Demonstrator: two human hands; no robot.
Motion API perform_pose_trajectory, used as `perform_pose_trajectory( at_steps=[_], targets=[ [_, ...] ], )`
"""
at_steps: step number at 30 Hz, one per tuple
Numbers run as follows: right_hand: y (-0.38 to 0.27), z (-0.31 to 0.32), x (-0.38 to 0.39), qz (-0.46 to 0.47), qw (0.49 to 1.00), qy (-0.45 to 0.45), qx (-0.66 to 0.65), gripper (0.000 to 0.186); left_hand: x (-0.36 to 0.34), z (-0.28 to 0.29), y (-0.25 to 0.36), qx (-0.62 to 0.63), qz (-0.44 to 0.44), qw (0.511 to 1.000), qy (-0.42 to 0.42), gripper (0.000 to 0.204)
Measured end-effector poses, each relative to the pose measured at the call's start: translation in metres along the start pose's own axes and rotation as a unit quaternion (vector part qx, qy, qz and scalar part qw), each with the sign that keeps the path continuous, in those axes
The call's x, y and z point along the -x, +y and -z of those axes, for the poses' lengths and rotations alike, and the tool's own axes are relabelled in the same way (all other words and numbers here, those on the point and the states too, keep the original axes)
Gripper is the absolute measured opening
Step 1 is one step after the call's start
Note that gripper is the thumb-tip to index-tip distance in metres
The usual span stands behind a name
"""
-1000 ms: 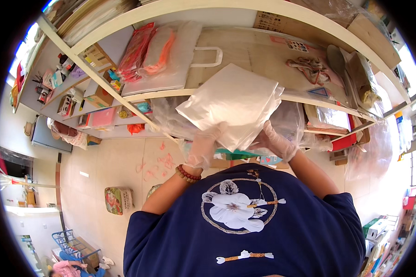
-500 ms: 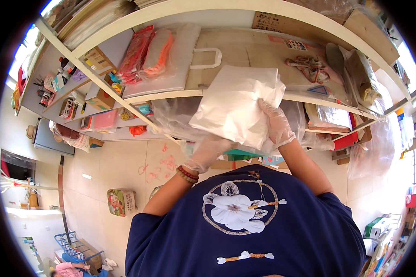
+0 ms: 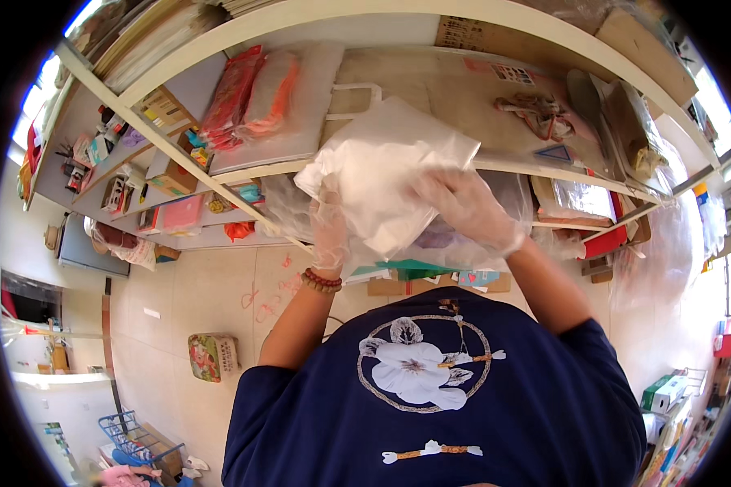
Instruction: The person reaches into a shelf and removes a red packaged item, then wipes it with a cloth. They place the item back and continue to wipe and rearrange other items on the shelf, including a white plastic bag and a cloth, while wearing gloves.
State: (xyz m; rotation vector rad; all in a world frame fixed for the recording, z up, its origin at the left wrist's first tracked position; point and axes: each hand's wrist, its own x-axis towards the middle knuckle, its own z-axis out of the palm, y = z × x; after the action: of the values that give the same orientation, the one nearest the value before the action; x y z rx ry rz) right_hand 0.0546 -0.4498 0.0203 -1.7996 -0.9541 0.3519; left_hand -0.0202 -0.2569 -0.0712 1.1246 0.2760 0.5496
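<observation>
A bundle of thin, shiny white plastic sheeting is held in front of the shelf's edge, creased and tilted. Whether it is bags or loose sheets I cannot tell. My left hand, in a clear plastic glove with bead bracelets at the wrist, grips its lower left side, fingers pointing up. My right hand, gloved the same way, is at the bundle's right side. Its fingers press onto the front surface and are partly blurred. Behind the bundle, a white strap handle lies on the shelf.
The shelf carries packs of orange and red items, a tangle of straps and a blue triangle. Clear plastic hangs below it. A printed stool stands on the floor at left. Another person is at lower left.
The bundle has shifted left and turned. My left hand has moved from beneath it to its left side, fingers upward. My right hand has slid inward from the right edge onto the front.
</observation>
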Motion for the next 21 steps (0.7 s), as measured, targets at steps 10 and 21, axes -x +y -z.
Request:
perform_pose_trajectory(
  at_steps=[10,21],
  targets=[
    [0.118,0.075,-0.078,0.010,0.795,0.052,0.605,0.054,-0.037,-0.005,0.020,-0.059,-0.044,0.997,-0.004,0.034],
    [-0.036,0.047,-0.075,0.198,0.894,-0.024,0.401,0.051,-0.034,-0.012,0.077,-0.378,-0.207,0.872,-0.230,0.027]
  ],
)
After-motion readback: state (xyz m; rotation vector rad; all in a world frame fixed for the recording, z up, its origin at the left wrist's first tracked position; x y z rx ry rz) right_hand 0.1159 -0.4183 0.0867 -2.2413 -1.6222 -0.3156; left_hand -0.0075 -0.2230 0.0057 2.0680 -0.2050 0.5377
